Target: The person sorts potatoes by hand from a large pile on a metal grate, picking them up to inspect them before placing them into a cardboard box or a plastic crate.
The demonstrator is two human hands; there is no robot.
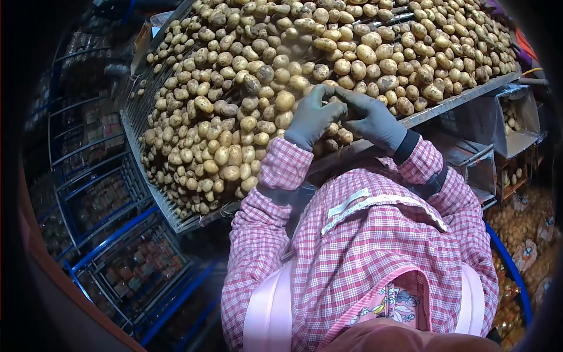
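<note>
Both my hands wear grey gloves and meet over the front edge of a table heaped with potatoes (pixel 234 154). My left hand (pixel 315 116) has its fingers bent, their tips close to those of my right hand (pixel 375 119). Its fingers point left, curled toward the left ones. Whether anything lies between the hands cannot be made out. A few potatoes (pixel 340 135) show just below and between them. One larger round potato (pixel 285 100) lies just left of my left hand.
A metal rim (pixel 463 97) borders the table. Open boxes (pixel 519 120) with potatoes stand at the right. Blue-framed racks (pixel 111 234) with packed goods are at the left. Filled bags (pixel 524 255) lie at the lower right. A person's purple sleeve (pixel 526 47) shows at the upper right.
</note>
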